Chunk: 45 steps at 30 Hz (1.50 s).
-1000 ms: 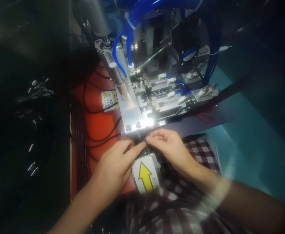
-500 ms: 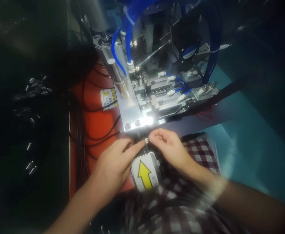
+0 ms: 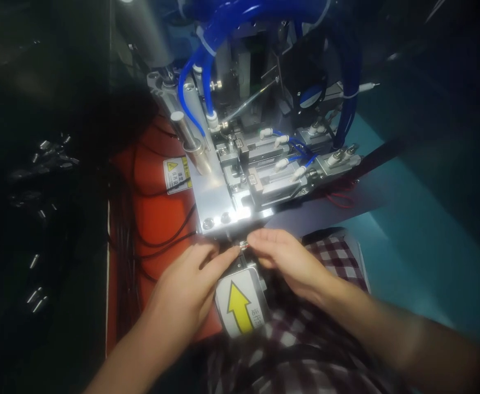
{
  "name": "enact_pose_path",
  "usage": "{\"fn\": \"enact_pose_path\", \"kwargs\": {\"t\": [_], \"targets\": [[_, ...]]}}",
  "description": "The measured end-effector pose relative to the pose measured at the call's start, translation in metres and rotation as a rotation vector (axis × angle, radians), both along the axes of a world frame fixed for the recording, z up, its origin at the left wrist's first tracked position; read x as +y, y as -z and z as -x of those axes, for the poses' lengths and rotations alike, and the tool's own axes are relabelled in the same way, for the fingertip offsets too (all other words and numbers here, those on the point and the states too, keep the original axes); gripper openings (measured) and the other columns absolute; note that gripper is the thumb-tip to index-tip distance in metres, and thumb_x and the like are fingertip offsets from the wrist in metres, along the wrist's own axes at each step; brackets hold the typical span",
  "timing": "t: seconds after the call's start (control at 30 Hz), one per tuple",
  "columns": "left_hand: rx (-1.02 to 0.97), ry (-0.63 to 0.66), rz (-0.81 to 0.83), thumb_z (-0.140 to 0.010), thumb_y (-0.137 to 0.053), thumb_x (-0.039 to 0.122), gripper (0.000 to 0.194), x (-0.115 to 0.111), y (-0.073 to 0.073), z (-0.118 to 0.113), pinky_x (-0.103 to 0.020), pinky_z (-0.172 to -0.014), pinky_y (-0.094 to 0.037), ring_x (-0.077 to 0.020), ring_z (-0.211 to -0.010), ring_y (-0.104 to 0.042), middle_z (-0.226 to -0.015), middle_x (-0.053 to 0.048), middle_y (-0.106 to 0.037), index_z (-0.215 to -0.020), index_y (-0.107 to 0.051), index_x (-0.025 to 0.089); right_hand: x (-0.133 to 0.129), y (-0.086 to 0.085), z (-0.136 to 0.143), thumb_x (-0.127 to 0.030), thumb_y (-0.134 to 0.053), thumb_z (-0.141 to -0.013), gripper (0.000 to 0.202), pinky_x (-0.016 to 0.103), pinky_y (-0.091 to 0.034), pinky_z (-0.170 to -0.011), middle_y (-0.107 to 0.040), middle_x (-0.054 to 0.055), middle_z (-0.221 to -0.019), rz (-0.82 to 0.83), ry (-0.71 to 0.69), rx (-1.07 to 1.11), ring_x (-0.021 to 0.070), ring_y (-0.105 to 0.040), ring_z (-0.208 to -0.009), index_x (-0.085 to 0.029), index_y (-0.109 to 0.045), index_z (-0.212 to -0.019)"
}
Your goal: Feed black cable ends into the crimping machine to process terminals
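A small shiny metal part (image 3: 243, 245) sits between my fingertips, just in front of the machine's metal plate (image 3: 213, 200). My left hand (image 3: 186, 282) reaches in from the left, thumb stretched out onto the part and fingers curled, their tips partly hidden. From the right, my right hand (image 3: 287, 257) meets it with thumb and fingers pinched together at the part's other end. Right below is a white cover with a yellow arrow (image 3: 239, 307), at the end of a narrow track. The part's exact shape is too small to make out.
Pneumatic cylinders (image 3: 279, 183) with blue hoses (image 3: 346, 109) stand behind the plate. An orange base (image 3: 153, 210) with black cables (image 3: 127, 284) lies to the left. Loose shiny metal pieces (image 3: 53, 156) are scattered at far left. A checkered cloth (image 3: 326, 251) covers my lap.
The view has shifted slightly, so the machine appears a little lower and further left. Both hands stay at the small metal part; my right fingers are now straighter and closer together.
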<state>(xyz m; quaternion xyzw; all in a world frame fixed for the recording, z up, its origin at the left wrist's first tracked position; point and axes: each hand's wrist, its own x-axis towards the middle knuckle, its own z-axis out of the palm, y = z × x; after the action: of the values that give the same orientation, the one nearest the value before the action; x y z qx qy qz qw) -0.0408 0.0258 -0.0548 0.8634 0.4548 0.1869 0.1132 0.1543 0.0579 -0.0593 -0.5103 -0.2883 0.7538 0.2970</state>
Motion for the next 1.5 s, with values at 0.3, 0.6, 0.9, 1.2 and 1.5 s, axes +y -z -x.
{"fn": "enact_pose_path", "kwargs": {"t": [0.3,0.6,0.9,1.2,1.5], "targets": [[-0.005,-0.044,-0.026,-0.094,-0.033,0.014,0.041,-0.003,0.007,0.001,-0.02,-0.065,-0.048,-0.0144,-0.081,-0.058,-0.095,-0.004,-0.058,-0.123,-0.06,0.027,-0.007,0.002,-0.002,-0.031,-0.06,-0.082,0.02,0.021,-0.025,-0.045,-0.044,-0.006,-0.057,-0.187,0.039,-0.064,0.0068,-0.034,-0.048,-0.015,-0.058,-0.071],[0.121,-0.042,0.028,-0.095,-0.032,0.015,0.041,-0.003,-0.008,0.0,-0.022,-0.069,-0.05,-0.0162,-0.087,-0.06,-0.099,-0.005,-0.059,-0.126,-0.057,0.026,-0.002,0.005,0.004,-0.029,-0.055,-0.087,0.022,0.022,-0.03,-0.046,-0.042,-0.006,-0.054,-0.183,-0.033,-0.125,0.008,-0.036,-0.048,-0.017,-0.051,-0.069],[0.133,0.044,0.043,-0.092,-0.042,0.012,0.038,0.001,-0.009,0.014,-0.017,-0.072,-0.05,-0.013,-0.088,-0.061,-0.099,-0.005,-0.058,-0.126,-0.056,0.023,-0.008,0.011,0.002,-0.028,-0.049,-0.092,0.017,0.023,-0.034,-0.046,-0.047,-0.006,-0.052,-0.377,-0.07,-0.228,0.011,-0.044,-0.047,-0.02,-0.049,-0.077],[0.126,0.066,0.019,-0.09,-0.042,0.003,0.042,0.003,-0.011,0.012,-0.017,-0.073,-0.049,-0.0126,-0.09,-0.06,-0.104,-0.007,-0.053,-0.125,-0.054,0.022,0.0,0.009,-0.012,-0.027,-0.046,-0.093,0.025,0.023,-0.039,-0.053,-0.05,-0.006,-0.048,-0.199,-0.057,-0.04,0.0091,-0.048,-0.044,-0.017,-0.053,-0.072],[0.151,0.05,0.049,-0.091,-0.041,0.004,0.044,0.0,-0.012,0.012,-0.016,-0.075,-0.048,-0.0115,-0.092,-0.059,-0.106,-0.006,-0.051,-0.128,-0.052,0.024,0.001,0.006,-0.007,-0.016,-0.062,-0.078,0.007,0.022,-0.04,-0.048,-0.054,-0.005,-0.055,-0.131,-0.019,0.033,0.0089,-0.049,-0.047,-0.016,-0.058,-0.071]]}}
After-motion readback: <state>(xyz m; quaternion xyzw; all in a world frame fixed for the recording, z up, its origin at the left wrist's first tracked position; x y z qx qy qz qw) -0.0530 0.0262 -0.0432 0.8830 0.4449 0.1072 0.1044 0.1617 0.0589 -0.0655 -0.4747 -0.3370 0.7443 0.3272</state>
